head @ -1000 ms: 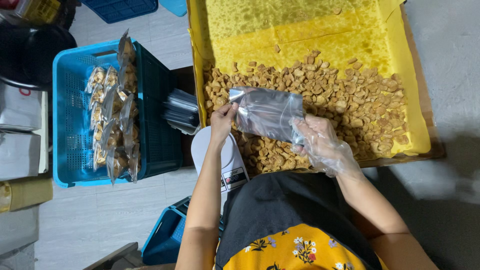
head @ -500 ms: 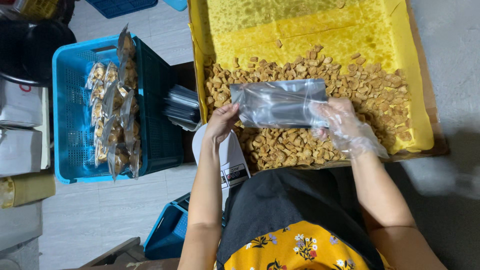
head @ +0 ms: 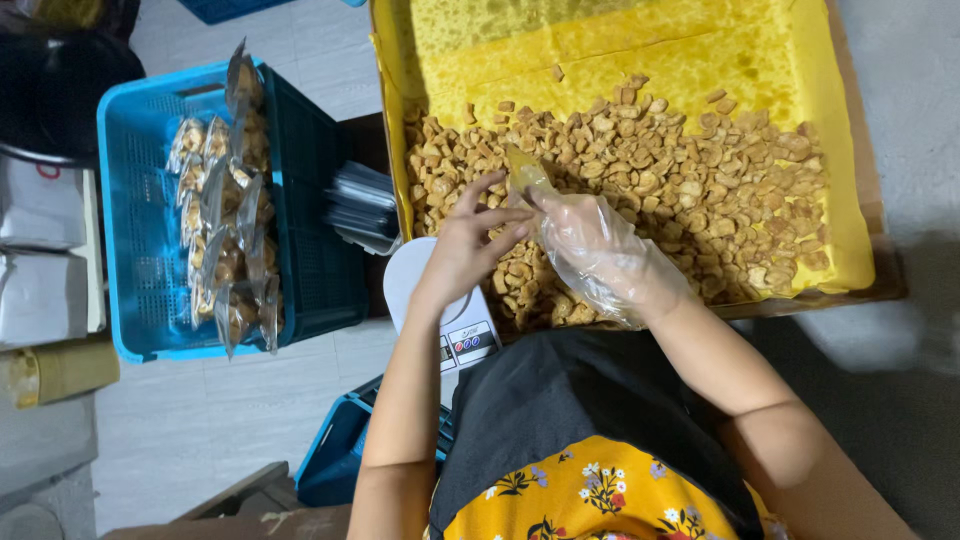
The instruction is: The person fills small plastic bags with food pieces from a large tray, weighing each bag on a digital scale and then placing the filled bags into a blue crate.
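A small clear plastic bag [head: 527, 172] is pinched between both hands, just above a heap of golden-brown fried snack pieces [head: 640, 190]. The left hand [head: 468, 243] is bare and grips the bag's lower edge with thumb and fingertips; the right hand [head: 590, 245], covered by a loose see-through plastic glove, meets it from the other side and also holds the bag. Whether anything is inside the bag cannot be told. The snack pieces lie spread under and beyond the hands, on yellow paper [head: 640, 50] that lines a shallow cardboard tray [head: 885, 240]; the far half of the paper shows oily stains. Just below the left hand, close to the person's body, sits a small white kitchen scale [head: 450, 320] with buttons on its front. To the left of the left hand lies a stack of empty clear bags [head: 362, 207], and further left stands a blue plastic crate [head: 150, 250] holding a row of filled, sealed snack packets [head: 225, 210]. A second blue crate [head: 340, 460] shows beneath the left forearm. White boxes [head: 45, 250] sit at the far left on the pale tiled floor [head: 200, 420]. The person wears a black apron over a yellow flowered top.
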